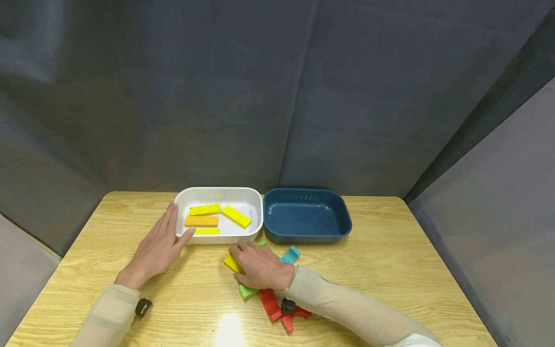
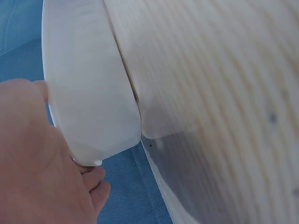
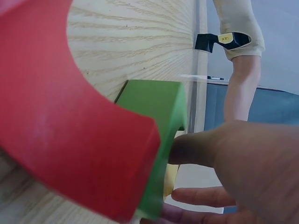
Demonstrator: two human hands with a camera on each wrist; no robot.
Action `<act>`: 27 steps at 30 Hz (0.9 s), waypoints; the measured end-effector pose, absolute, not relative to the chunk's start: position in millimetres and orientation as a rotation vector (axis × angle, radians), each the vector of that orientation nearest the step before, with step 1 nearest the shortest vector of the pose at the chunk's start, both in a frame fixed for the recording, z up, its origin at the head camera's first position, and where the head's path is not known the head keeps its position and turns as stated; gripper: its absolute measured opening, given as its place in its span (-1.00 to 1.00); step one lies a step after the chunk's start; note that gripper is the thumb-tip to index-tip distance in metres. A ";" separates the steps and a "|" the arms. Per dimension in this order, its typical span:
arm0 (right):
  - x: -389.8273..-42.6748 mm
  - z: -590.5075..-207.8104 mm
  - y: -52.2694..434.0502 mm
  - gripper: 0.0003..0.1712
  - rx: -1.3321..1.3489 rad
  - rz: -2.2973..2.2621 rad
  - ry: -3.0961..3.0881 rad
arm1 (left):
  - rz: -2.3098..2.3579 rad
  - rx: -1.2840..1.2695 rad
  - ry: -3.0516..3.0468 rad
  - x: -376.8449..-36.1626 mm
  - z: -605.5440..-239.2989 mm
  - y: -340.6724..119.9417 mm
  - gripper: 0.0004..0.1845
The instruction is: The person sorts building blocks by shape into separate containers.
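Note:
My left hand [image 1: 158, 246] rests against the left end of a white plastic bin [image 1: 240, 239], its fingers straight along the side and its thumb over the front rim. Inside the bin lie several yellow blocks [image 1: 236, 217] and an orange block [image 1: 201, 221]. In front of the bin, my right hand [image 1: 262, 267] pinches another yellow block [image 1: 231, 262] between thumb and fingers. Green block [image 3: 149, 100] and red curved block [image 3: 88, 126] lie close by in the right wrist view. My right hand partly covers the loose pile.
A dark blue bin [image 1: 308, 238] stands to the right of the white one. A light blue curved block [image 1: 290, 255] lies before it. Several red blocks [image 1: 270, 306] are under and beside the right forearm. Dark cloth [image 1: 208, 96] hangs behind the wooden table [image 1: 377, 250].

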State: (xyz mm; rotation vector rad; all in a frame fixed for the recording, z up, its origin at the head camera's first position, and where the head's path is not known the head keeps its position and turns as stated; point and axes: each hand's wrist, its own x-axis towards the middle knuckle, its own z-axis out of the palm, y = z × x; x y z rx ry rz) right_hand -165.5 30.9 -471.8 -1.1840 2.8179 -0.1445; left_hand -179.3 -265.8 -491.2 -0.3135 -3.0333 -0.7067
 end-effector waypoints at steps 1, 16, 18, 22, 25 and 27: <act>-165.5 -471.7 30.9 -0.59 -1.186 -0.144 2.816 | -0.707 -0.315 -3.032 -179.6 -490.9 -265.9 0.05; -165.1 -471.8 31.1 -0.58 -1.167 -0.238 2.747 | -0.711 -0.316 -3.029 -179.5 -491.2 -266.7 0.04; -165.7 -471.7 30.9 -0.58 -1.161 -0.244 2.743 | -0.711 -0.314 -3.030 -179.6 -490.7 -266.8 0.04; -166.3 -471.4 30.9 -0.59 -1.142 -0.251 2.740 | -0.713 -0.316 -3.031 -179.4 -489.8 -266.5 0.04; -166.2 -471.3 31.0 -0.59 -1.138 -0.254 2.745 | -0.712 -0.317 -3.034 -179.2 -489.6 -266.5 0.04; -166.0 -471.5 31.1 -0.58 -1.138 -0.255 2.749 | -0.712 -0.316 -3.034 -179.2 -489.6 -266.6 0.04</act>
